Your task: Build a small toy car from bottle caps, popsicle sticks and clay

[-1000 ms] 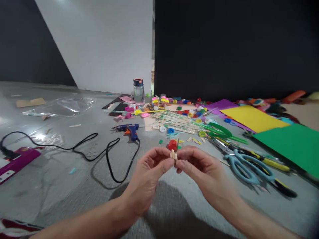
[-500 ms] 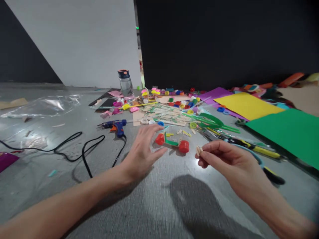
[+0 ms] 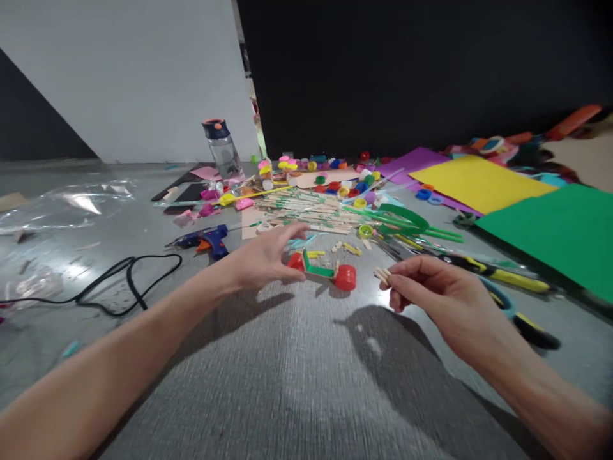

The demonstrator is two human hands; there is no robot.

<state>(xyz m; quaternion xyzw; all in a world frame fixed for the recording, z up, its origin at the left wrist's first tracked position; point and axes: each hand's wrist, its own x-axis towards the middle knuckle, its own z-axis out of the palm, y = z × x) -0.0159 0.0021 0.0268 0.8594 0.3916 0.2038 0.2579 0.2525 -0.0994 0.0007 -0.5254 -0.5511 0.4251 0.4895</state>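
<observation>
In the head view, your right hand (image 3: 416, 284) has its thumb and fingers clamped on a few small wooden pieces (image 3: 383, 276), held just above the surface (image 3: 306, 383). Your left hand (image 3: 268, 259) has its thumb and fingers apart, curved around the left end of the small craft piece (image 3: 320, 271); you can't tell from here whether they touch it. That piece lies on the surface between your hands, with red caps at both ends and a green strip joining them. Left of your left hand sits the blue glue gun (image 3: 205, 241). Beyond your hands lie the wooden sticks (image 3: 306, 211), and the green sheet (image 3: 555, 239) is off to the right.
</observation>
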